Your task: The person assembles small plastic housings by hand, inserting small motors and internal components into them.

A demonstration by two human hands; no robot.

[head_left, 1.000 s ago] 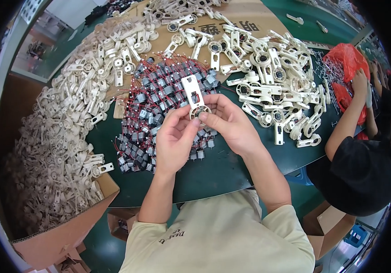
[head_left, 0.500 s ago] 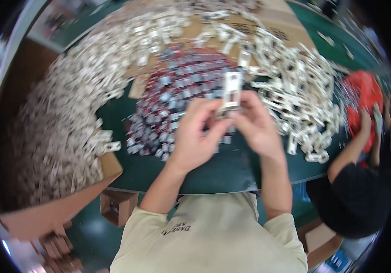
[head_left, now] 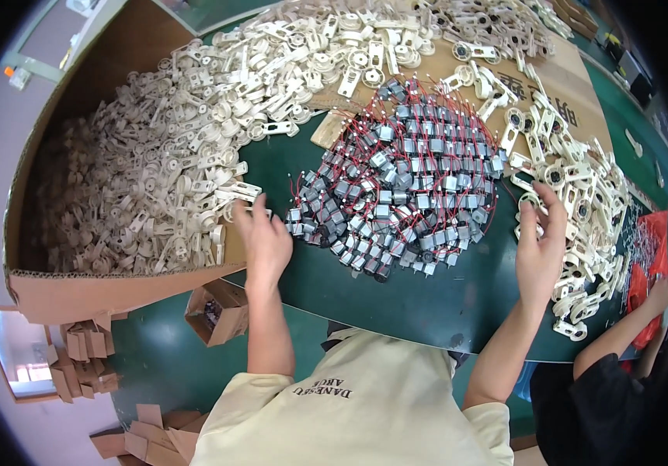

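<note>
My left hand (head_left: 262, 237) reaches left to the edge of a big heap of cream plastic brackets (head_left: 155, 171) and its fingers touch one of them; whether it grips the piece is hidden. My right hand (head_left: 541, 247) is spread, palm inward, next to the assembled cream brackets (head_left: 582, 202) on the right, holding nothing. Between the hands lies a pile of small silver motors with red wires (head_left: 404, 182) on the dark green table (head_left: 396, 295).
A large cardboard box wall (head_left: 109, 287) borders the bracket heap at left. A small open carton (head_left: 213, 311) and cardboard scraps (head_left: 85, 349) lie on the floor. Another person's arm (head_left: 621, 334) reaches toward a red bag (head_left: 645, 264) at right.
Earlier both hands held one white bracket together above the motor pile. Now the bracket is gone from them and the hands have parted, left toward the loose brackets, right toward the assembled ones.
</note>
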